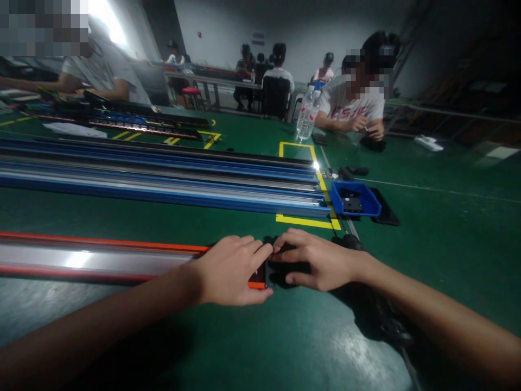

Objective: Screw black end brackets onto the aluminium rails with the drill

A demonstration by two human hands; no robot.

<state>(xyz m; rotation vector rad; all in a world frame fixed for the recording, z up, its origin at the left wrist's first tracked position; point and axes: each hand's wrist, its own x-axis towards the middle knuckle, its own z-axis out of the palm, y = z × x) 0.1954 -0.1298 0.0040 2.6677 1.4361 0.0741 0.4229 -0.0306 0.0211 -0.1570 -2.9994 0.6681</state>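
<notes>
Rail location: a long, straight, metal-looking channel with orange edges and a silver-grey centre lies on the green table, running from the left edge of view to its right-hand end between the hands.
Left hand: the left hand spans that end, fingers over the top and far side, thumb along the near side; judged to be holding it.
Right hand: the right hand is half curled, thumb set apart, fingertips at the rail's end; whether it pinches anything cannot be told.
Rail end: a thin dark end piece shows between the hands; its seating is hidden by fingers and shadow.
Handling advice: in my judgement, the left hand should keep the rail flat and unmoving while the right aligns the end piece squarely with both orange edges, then presses evenly. Uneven pressure could tilt it or make the rail slide.
Rail appearance: orange edges look straight; the silver-grey centre is glossy, with a bright glare patch; no damage discernible at this sharpness.
Adjacent stock: long blue-and-silver channels lie parallel beyond.
Parts bin: an open blue plastic bin holds black flat pieces.
Tool: a black elongated tool lies beneath the right forearm.
</notes>
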